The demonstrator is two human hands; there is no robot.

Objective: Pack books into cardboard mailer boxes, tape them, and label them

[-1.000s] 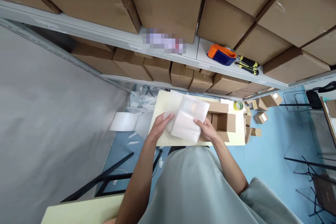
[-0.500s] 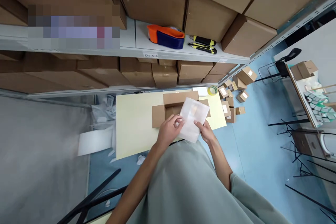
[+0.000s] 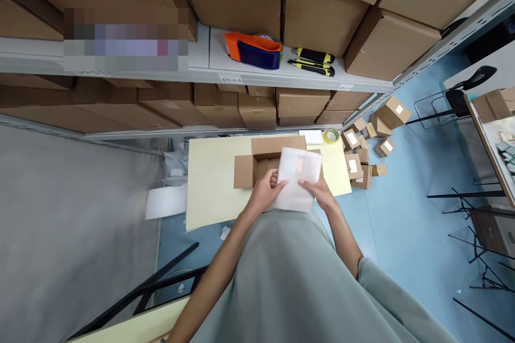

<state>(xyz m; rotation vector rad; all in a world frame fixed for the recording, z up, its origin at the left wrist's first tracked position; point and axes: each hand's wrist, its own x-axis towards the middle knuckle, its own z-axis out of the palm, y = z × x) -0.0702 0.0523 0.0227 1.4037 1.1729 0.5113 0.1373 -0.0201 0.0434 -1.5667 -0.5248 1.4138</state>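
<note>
A flat, whitish translucent packet (image 3: 296,193) is held in front of me by both hands. My left hand (image 3: 267,188) grips its left edge, thumb on the face and fingers behind. At the right edge my right hand (image 3: 319,191) pinches it, thumb also on top. A pale square shows faintly through the wrapping; what is inside I cannot make out. Just beyond the packet, an open cardboard box (image 3: 243,172) stands on the cream table (image 3: 213,193) with its flaps spread. The packet hides part of the box.
A tape roll (image 3: 331,136) and a white slip (image 3: 310,137) lie at the table's back right. Above, a shelf (image 3: 193,78) carries large cartons, an orange-blue tape dispenser (image 3: 253,49) and utility knives (image 3: 313,61). Several small boxes (image 3: 364,177) sit on the floor at right.
The packet has turned more upright and square to me. My left hand has shifted from fingertips at its edge to a firmer hold with the thumb on its face. The view has swung slightly.
</note>
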